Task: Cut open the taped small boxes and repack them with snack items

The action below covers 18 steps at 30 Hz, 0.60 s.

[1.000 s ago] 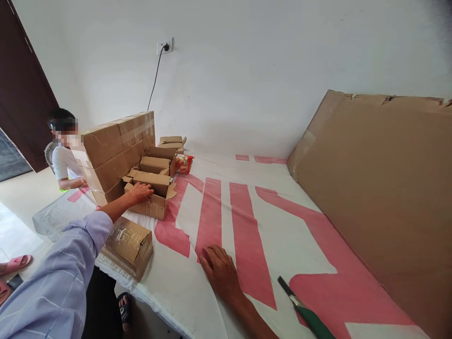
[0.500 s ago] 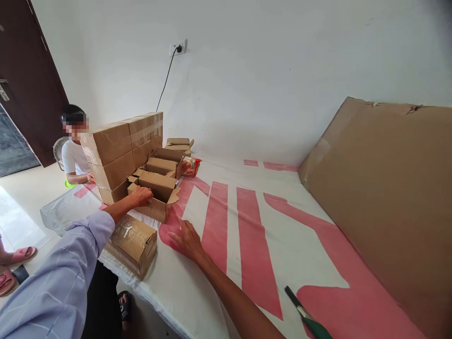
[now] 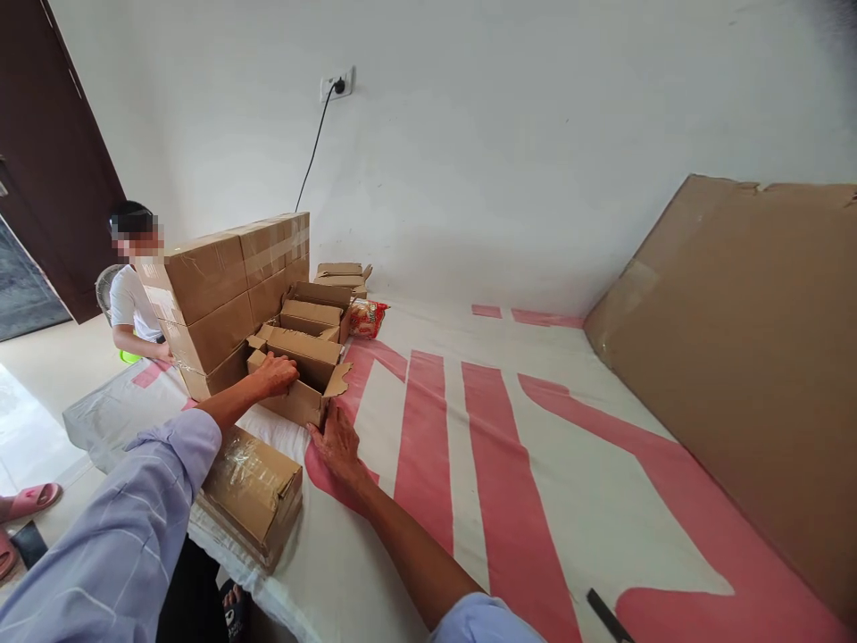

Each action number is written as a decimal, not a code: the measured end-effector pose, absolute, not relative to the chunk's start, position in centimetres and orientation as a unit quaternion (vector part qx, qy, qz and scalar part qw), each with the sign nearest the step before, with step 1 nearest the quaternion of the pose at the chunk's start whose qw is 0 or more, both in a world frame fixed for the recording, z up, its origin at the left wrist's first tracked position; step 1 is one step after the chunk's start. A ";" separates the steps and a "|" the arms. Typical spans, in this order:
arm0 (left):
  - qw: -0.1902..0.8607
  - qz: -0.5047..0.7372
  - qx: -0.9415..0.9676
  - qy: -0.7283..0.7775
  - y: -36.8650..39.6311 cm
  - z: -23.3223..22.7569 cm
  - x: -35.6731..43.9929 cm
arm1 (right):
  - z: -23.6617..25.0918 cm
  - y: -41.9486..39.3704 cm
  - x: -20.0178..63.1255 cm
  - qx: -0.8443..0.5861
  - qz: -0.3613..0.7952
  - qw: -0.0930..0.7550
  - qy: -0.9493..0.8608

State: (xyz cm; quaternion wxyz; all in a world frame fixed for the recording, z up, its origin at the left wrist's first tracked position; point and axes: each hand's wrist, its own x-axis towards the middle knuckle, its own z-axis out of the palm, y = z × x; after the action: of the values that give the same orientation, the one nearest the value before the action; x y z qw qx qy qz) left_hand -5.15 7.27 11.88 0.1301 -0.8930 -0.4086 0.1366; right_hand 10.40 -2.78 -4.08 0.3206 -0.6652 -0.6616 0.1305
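Note:
An open cardboard box point(image 3: 295, 402) with raised flaps stands on the covered table, left of the middle. My left hand point(image 3: 276, 375) is closed over its near wall, fingertips inside the rim. At the box's right near corner is my right hand point(image 3: 336, 444), its fingers against the cardboard. The box's inside is dark, and I cannot make out what it holds. Closer to me lies a taped, closed cardboard box point(image 3: 251, 487). Just beyond the gripped box are more open boxes point(image 3: 312, 314) in a row.
Stacked taped cartons point(image 3: 207, 268) rise on the left, and a person point(image 3: 130, 299) sits behind them. A red snack packet point(image 3: 367, 318) lies by the open boxes. A large cardboard sheet point(image 3: 743, 357) leans at right. A dark-handled tool point(image 3: 606, 614) lies near the front.
My right hand has moved left and up to the open box's corner. My left hand keeps its hold on the near wall. The view has shifted slightly.

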 end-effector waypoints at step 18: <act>0.108 0.075 -0.882 -0.452 1.4 14.2 -9.2 | -4.0 -7.0 13.0 -0.651 0.164 0.304 -0.676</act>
State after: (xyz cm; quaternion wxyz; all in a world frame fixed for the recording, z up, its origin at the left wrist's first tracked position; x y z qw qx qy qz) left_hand -9.24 1.42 14.20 0.1085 -0.8822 -0.4521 0.0749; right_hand 13.02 -7.04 -4.00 0.3042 -0.6513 -0.6757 0.1636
